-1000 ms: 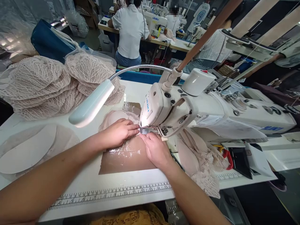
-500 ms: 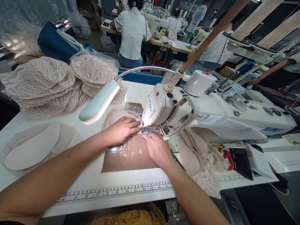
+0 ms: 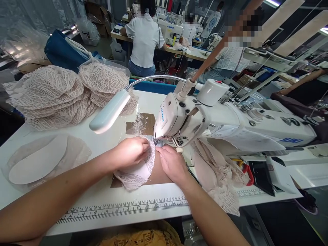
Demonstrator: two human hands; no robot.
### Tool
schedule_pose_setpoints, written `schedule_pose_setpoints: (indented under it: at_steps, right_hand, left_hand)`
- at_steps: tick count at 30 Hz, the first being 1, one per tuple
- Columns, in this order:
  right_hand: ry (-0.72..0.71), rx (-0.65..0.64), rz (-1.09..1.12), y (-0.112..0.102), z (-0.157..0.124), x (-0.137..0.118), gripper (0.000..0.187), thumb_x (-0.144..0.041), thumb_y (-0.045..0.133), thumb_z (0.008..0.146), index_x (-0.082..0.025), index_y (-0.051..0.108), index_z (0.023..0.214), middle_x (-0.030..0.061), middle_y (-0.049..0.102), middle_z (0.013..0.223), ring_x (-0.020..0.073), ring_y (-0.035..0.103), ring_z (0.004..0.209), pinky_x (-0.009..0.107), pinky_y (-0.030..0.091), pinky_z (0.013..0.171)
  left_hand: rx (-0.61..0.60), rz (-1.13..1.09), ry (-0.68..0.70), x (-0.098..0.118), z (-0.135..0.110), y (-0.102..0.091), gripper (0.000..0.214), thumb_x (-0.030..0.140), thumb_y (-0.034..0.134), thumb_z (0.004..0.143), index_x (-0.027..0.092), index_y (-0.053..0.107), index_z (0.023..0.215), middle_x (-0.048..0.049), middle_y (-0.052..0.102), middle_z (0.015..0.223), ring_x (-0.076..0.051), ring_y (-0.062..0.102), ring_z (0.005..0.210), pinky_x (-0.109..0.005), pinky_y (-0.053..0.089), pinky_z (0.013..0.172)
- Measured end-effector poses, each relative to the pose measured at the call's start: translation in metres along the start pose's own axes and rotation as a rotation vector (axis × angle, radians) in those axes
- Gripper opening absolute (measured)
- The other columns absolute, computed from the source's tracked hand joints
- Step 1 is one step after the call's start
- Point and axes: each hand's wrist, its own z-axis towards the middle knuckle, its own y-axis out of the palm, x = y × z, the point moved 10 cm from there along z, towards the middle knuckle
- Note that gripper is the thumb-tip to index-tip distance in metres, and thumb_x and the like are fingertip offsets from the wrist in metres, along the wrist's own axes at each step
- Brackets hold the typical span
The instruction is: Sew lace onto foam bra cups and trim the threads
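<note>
My left hand (image 3: 132, 152) grips a pale lace cup piece (image 3: 138, 172) that lies on the brown tape patch (image 3: 143, 124) in front of the white sewing machine (image 3: 205, 116). Its fingers curl over the lace edge close to the needle (image 3: 156, 140). My right hand (image 3: 172, 163) lies just right of the needle, fingers pressed together on the same piece's edge. Most of the lace now hangs toward me, below my left hand.
A tall stack of lace cups (image 3: 58, 94) fills the table's back left. Foam pads in a clear bag (image 3: 38, 162) lie at the left. Sewn lace pieces (image 3: 217, 174) pile right of the machine, beside red-handled scissors (image 3: 247, 171). A lamp (image 3: 110, 111) hangs over the table. People work behind.
The lace piece has turned: before it lay beyond my left hand, now it lies toward me. My left hand has closed over its edge. The right hand barely moved.
</note>
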Motion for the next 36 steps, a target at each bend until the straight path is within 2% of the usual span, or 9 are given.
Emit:
schedule_pose_setpoints:
  at_steps: [4, 7, 18, 26, 30, 36]
  right_hand:
    - [0.003, -0.012, -0.009, 0.002, 0.000, 0.001, 0.039, -0.010, 0.041, 0.088, -0.019, 0.066, 0.117, 0.0075, 0.070, 0.100, 0.0199, 0.063, 0.093, 0.028, 0.047, 0.078]
    - [0.001, -0.012, -0.004, 0.002, 0.000, 0.000, 0.039, -0.009, 0.040, 0.089, -0.017, 0.067, 0.117, 0.0080, 0.070, 0.101, 0.0203, 0.063, 0.095, 0.028, 0.047, 0.080]
    - [-0.016, -0.048, -0.056, 0.004, -0.001, -0.002, 0.038, -0.009, 0.044, 0.087, -0.021, 0.068, 0.115, 0.0057, 0.068, 0.097, 0.0181, 0.061, 0.085, 0.027, 0.045, 0.073]
    - [-0.064, -0.012, -0.130, 0.003, -0.002, -0.007, 0.037, -0.012, 0.044, 0.090, -0.020, 0.069, 0.116, 0.0059, 0.068, 0.093, 0.0190, 0.057, 0.080, 0.029, 0.042, 0.070]
    - [-0.068, -0.011, -0.139, 0.003, -0.002, -0.007, 0.037, -0.011, 0.043, 0.089, -0.020, 0.069, 0.115, 0.0061, 0.068, 0.093, 0.0189, 0.057, 0.080, 0.029, 0.042, 0.071]
    - [-0.092, -0.019, -0.136, 0.003, -0.004, -0.010, 0.038, -0.010, 0.043, 0.089, -0.019, 0.070, 0.115, 0.0060, 0.066, 0.087, 0.0183, 0.057, 0.078, 0.028, 0.041, 0.068]
  left_hand:
    - [0.013, -0.032, 0.054, 0.006, 0.002, 0.003, 0.029, 0.024, 0.047, 0.094, 0.012, 0.067, 0.110, -0.0139, 0.065, 0.116, -0.027, 0.058, 0.101, -0.040, 0.051, 0.087]
    - [0.030, -0.028, 0.066, 0.010, 0.002, 0.004, 0.031, 0.024, 0.046, 0.094, 0.010, 0.066, 0.114, -0.0150, 0.063, 0.122, -0.028, 0.056, 0.102, -0.042, 0.051, 0.088]
    - [0.060, 0.025, 0.049, 0.016, 0.002, 0.006, 0.033, 0.025, 0.047, 0.094, 0.008, 0.066, 0.116, -0.0166, 0.063, 0.123, -0.029, 0.056, 0.101, -0.044, 0.052, 0.086]
    - [0.041, 0.008, 0.043, 0.013, 0.001, 0.008, 0.037, 0.027, 0.047, 0.095, 0.007, 0.064, 0.121, -0.0168, 0.061, 0.127, -0.030, 0.055, 0.105, -0.044, 0.052, 0.089]
    - [0.057, -0.009, 0.077, 0.012, 0.000, 0.005, 0.034, 0.024, 0.047, 0.094, 0.008, 0.065, 0.118, -0.0166, 0.062, 0.124, -0.029, 0.057, 0.104, -0.043, 0.052, 0.088]
    - [0.049, -0.113, 0.174, 0.017, -0.003, 0.000, 0.032, 0.022, 0.043, 0.096, 0.009, 0.067, 0.113, -0.0148, 0.067, 0.117, -0.025, 0.062, 0.098, -0.037, 0.052, 0.084]
